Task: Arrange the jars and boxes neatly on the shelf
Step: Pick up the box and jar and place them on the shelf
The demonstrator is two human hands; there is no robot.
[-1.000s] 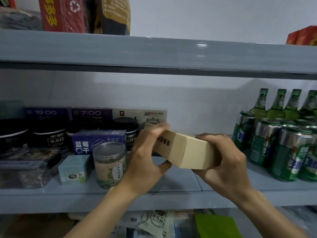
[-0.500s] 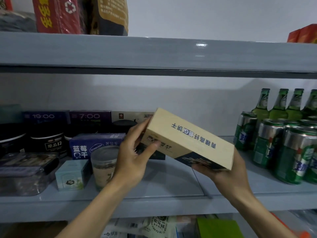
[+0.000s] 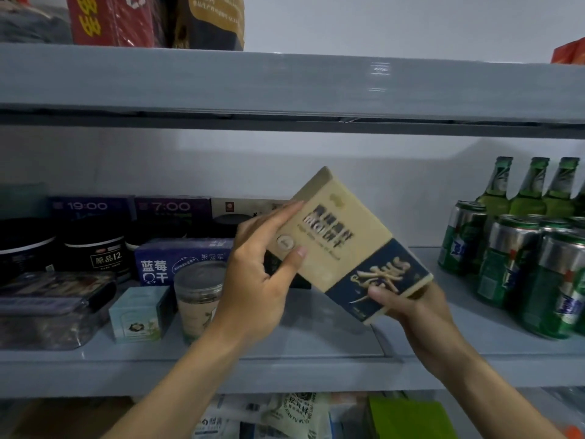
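A flat beige and navy box (image 3: 345, 248) is held tilted in the air over the middle shelf (image 3: 316, 337), its printed front facing me. My left hand (image 3: 259, 280) pinches its upper left edge between thumb and fingers. My right hand (image 3: 411, 308) grips its lower navy corner from beneath. To the left on the shelf stand a clear jar with a grey lid (image 3: 198, 296), a small pale blue box (image 3: 139, 313), a blue box with white print (image 3: 180, 261) and black jars (image 3: 95, 248).
Green cans (image 3: 506, 264) and green bottles (image 3: 531, 188) fill the shelf's right side. A clear plastic container (image 3: 53, 308) sits at the far left. Purple boxes (image 3: 171, 210) line the back wall. The upper shelf (image 3: 285, 87) hangs close overhead. Packets lie on the shelf below (image 3: 294, 413).
Both hands have turned the box from lying flat to tilted upright, so its printed front now faces me. It has also risen a little.
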